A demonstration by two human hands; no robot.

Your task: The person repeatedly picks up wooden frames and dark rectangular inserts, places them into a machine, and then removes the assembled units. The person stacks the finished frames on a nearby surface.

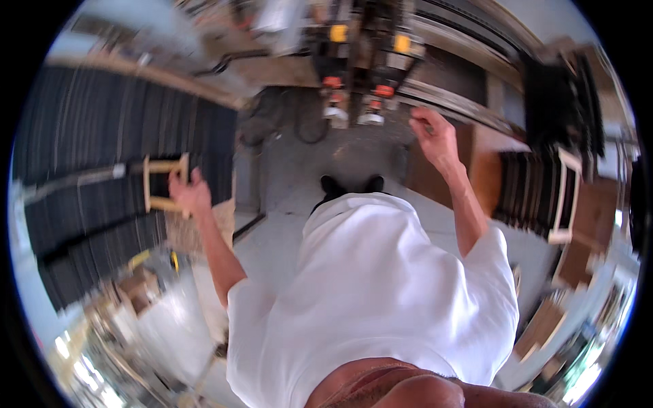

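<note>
My left hand (192, 195) is out to the left at the edge of a small light wooden frame (147, 185). Its thumb and fingers look apart on either side of the frame's near bar; blur hides whether they press on it. The frame stands against a broad stack of dark, striped sheets or slats (81, 122). Raised ahead on the right, my right hand (435, 136) has loosely bent fingers with a gap by the thumb, and nothing shows in it. It is nearest to a machine (360, 61) with yellow and red parts and two pale tips.
To the right, another dark stack (524, 190) has a pale wooden frame (564, 197) at its end. Black material (561, 102) hangs farther back. Cardboard boxes (541, 330) lie at the lower right. Around my shoes (352, 185) is grey floor (326, 153), with a dark cable loop beyond.
</note>
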